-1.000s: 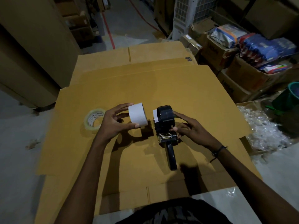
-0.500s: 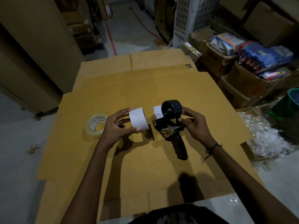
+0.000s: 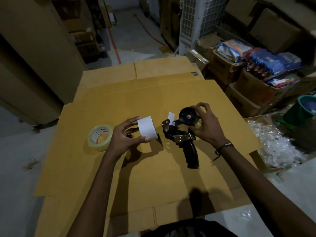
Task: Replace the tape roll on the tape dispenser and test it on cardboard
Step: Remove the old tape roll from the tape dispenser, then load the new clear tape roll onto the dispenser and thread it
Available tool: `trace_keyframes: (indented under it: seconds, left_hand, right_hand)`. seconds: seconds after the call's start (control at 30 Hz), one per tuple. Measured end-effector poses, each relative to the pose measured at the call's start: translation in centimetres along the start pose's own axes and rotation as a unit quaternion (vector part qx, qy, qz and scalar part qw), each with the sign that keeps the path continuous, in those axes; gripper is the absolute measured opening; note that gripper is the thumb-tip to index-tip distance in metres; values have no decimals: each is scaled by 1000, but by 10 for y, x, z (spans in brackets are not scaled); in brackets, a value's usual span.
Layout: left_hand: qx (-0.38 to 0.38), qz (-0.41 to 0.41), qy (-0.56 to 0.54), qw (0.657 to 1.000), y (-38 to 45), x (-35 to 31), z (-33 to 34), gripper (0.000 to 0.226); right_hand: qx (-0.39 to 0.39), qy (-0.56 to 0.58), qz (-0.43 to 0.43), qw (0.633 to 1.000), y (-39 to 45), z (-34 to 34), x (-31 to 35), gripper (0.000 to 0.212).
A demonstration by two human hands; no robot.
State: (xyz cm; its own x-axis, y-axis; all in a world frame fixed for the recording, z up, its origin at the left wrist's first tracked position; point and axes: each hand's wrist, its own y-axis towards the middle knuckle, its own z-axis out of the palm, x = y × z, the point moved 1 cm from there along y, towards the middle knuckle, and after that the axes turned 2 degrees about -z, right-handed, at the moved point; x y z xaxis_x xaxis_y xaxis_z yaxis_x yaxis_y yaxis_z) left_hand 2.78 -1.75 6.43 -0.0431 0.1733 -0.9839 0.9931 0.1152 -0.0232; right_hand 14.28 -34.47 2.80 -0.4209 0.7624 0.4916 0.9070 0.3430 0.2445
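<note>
A black tape dispenser [image 3: 181,134] lies on its side on the flattened cardboard [image 3: 153,168], handle toward me, round hub facing up. A small white scrap sticks up at its front end. My right hand [image 3: 205,125] grips the hub and frame from the right. My left hand [image 3: 126,135] holds a white roll [image 3: 147,128] just left of the dispenser, thumb under it and fingers behind. A clear tape roll [image 3: 100,137] rests on the cardboard left of that hand.
Open cartons with blue and coloured packets [image 3: 256,65] stand at the right. A box of clear plastic wrap [image 3: 277,147] and a green bucket [image 3: 306,108] sit by the cardboard's right edge. Tall boxes [image 3: 34,57] rise at the left. A white grille unit [image 3: 201,19] stands behind.
The dispenser has been tipped from upright onto its side and turned, its handle swinging right. My right hand shifted up onto the hub. My left hand kept the white roll almost still.
</note>
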Motion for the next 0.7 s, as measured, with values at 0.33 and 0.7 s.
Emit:
trace_keyframes:
  seconds: [0.33,0.7]
  left_hand:
    - [-17,8,15,1000,7,-1,19,83]
    - [-60,39,25,997,11,-13,35,79]
  right_hand:
    - [61,33,100,993,14,4,-40,89]
    - [-4,195,2,981,9,-39,11,81]
